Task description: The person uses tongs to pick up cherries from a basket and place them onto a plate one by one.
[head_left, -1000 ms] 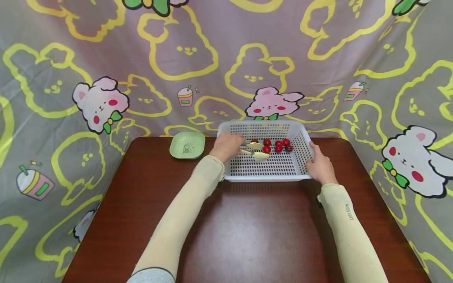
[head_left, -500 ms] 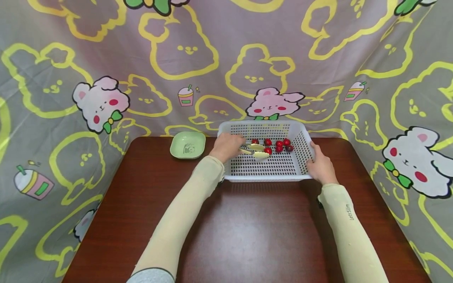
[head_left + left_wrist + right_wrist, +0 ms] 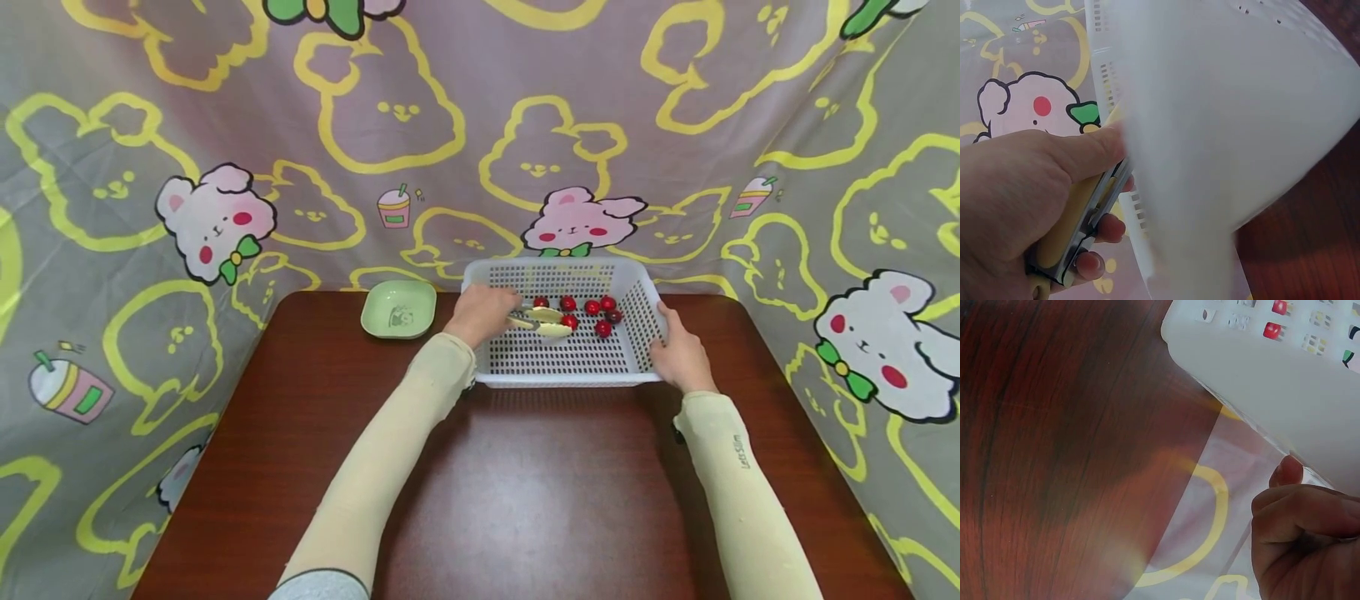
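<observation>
In the head view, the left hand (image 3: 483, 315) gripped a pair of tongs (image 3: 553, 330) over the left end of a white perforated basket (image 3: 562, 380), while the right hand (image 3: 680, 350) held the basket's right end. The basket's long axis ran left to right at the far side of the table (image 3: 525, 483), and the tongs lay roughly along it, their two pale tips a little apart and pointing right. Seven small red fruits (image 3: 592, 307) showed inside the basket, one of them darker, most lying to the right of the tips. The nearest fruit (image 3: 571, 322) sat just beyond the tips; contact could not be told. A green dish (image 3: 382, 304) stood left of the basket, apart from it.

In the left wrist view, thumb and fingers were wrapped round the tongs' handles, beside a blurred basket wall that hid the tips.

In the right wrist view, the right hand's fingers were curled at the basket's edge, and patches of red showed through the holes in its side
</observation>
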`<control>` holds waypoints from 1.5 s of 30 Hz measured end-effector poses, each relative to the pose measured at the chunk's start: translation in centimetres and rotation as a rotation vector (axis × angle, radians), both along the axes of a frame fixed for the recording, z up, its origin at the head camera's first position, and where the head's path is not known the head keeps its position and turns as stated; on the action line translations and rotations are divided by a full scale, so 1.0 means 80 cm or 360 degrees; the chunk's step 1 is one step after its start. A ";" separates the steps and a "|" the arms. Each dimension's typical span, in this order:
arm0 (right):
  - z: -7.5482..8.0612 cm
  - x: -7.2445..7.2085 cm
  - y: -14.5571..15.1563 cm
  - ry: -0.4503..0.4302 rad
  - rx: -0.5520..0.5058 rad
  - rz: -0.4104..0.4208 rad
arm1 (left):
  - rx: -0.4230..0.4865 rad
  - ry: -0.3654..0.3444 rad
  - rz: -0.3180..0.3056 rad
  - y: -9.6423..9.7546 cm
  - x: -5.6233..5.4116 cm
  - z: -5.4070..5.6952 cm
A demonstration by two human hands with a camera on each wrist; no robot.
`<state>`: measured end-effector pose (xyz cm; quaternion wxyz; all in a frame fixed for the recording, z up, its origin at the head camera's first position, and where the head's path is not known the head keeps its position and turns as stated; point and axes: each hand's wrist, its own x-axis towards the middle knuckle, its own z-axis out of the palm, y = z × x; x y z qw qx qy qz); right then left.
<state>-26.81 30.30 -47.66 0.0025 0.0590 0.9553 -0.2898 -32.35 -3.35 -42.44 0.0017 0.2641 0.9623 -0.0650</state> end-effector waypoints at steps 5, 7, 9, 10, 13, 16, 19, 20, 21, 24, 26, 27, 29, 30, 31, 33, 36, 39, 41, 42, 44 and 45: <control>-0.002 0.001 0.000 -0.0018 -0.0007 -0.0010 | -0.0003 0.0002 0.0002 0.000 0.003 -0.001; -0.003 0.000 0.000 -0.0015 -0.0005 -0.0012 | 0.0003 0.0003 -0.0001 0.000 0.004 0.000; -0.002 0.000 0.000 -0.0010 -0.0006 -0.0013 | 0.0018 -0.0002 -0.0006 -0.001 0.004 0.001; -0.002 0.000 0.001 -0.0009 -0.0007 -0.0014 | 0.0025 -0.0003 -0.0009 -0.002 0.004 0.001; -0.001 0.000 0.001 -0.0003 -0.0005 -0.0014 | 0.0034 0.0011 -0.0023 -0.004 0.005 0.002; 0.001 0.001 0.000 -0.0006 -0.0008 -0.0010 | 0.0036 0.0046 -0.0041 -0.008 0.006 0.002; 0.002 0.000 -0.001 -0.0007 -0.0002 -0.0004 | 0.0051 0.0075 -0.0058 -0.013 0.007 0.003; 0.002 0.000 -0.001 -0.0004 0.0002 -0.0002 | 0.0060 0.0073 -0.0059 -0.014 0.008 0.003; 0.002 0.000 -0.001 -0.0003 0.0004 -0.0003 | 0.0076 0.0068 -0.0062 -0.015 0.008 0.004; 0.002 -0.001 0.001 -0.0001 0.0012 0.0004 | 0.0112 0.0057 -0.0052 -0.018 0.010 0.005; 0.002 -0.001 0.001 0.0000 0.0018 -0.0001 | 0.0130 0.0057 -0.0042 -0.020 0.011 0.005; 0.002 -0.001 0.001 -0.0005 0.0015 -0.0004 | 0.0137 0.0065 -0.0042 -0.022 0.012 0.005; 0.002 0.000 0.000 -0.0013 0.0012 -0.0007 | 0.0141 0.0072 -0.0037 -0.025 0.013 0.004; 0.001 -0.001 0.000 -0.0015 0.0012 -0.0010 | 0.0144 0.0075 -0.0035 -0.026 0.014 0.004; 0.001 0.000 -0.001 -0.0017 0.0011 -0.0013 | 0.0149 0.0078 -0.0035 -0.028 0.015 0.003; 0.001 0.000 -0.001 -0.0024 0.0007 -0.0013 | 0.0152 0.0089 -0.0037 -0.030 0.017 0.004; 0.000 0.001 -0.001 -0.0019 0.0014 -0.0012 | 0.0164 0.0115 -0.0046 -0.033 0.021 0.005; 0.000 0.001 0.000 -0.0015 0.0022 -0.0007 | 0.0184 0.0143 -0.0058 -0.037 0.023 0.006; 0.000 0.001 0.000 -0.0012 0.0023 -0.0005 | 0.0203 0.0158 -0.0063 -0.040 0.025 0.006; 0.000 0.000 0.000 -0.0013 0.0022 -0.0005 | 0.0213 0.0164 -0.0066 -0.042 0.026 0.006; 0.000 0.000 0.000 -0.0016 0.0021 -0.0006 | 0.0231 0.0171 -0.0071 -0.045 0.029 0.005; 0.000 0.000 -0.001 -0.0018 0.0021 -0.0007 | 0.0242 0.0172 -0.0069 -0.047 0.030 0.005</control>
